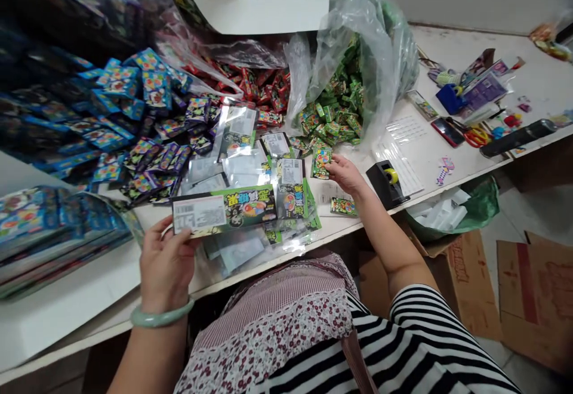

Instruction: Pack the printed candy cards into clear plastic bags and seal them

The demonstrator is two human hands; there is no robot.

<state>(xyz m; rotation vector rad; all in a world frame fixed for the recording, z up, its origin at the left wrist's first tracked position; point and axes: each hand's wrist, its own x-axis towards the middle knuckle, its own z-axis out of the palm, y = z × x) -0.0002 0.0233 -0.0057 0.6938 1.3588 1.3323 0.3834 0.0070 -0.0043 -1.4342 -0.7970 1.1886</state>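
My left hand (168, 259) pinches the left end of a long printed candy bag (248, 206), black and green with a white label, held level above the bench. In my right hand (344, 173) is a small green candy packet (321, 160), gripped at its right edge. Another green packet (343, 206) lies on the bench below that hand. Beneath the long bag, several clear printed bags (290, 197) overlap in a loose pile. Just past my right hand, an open plastic sack (385, 65) spills green packets (344, 107).
Blue packets (119, 80), purple packets (156, 158) and red packets (264, 86) are heaped behind. A stack of blue packs (54, 239) stands at left. Right of my hand are a tape dispenser (387, 185), a phone (447, 131) and a black bottle (517, 138). Cardboard boxes (474, 280) sit below.
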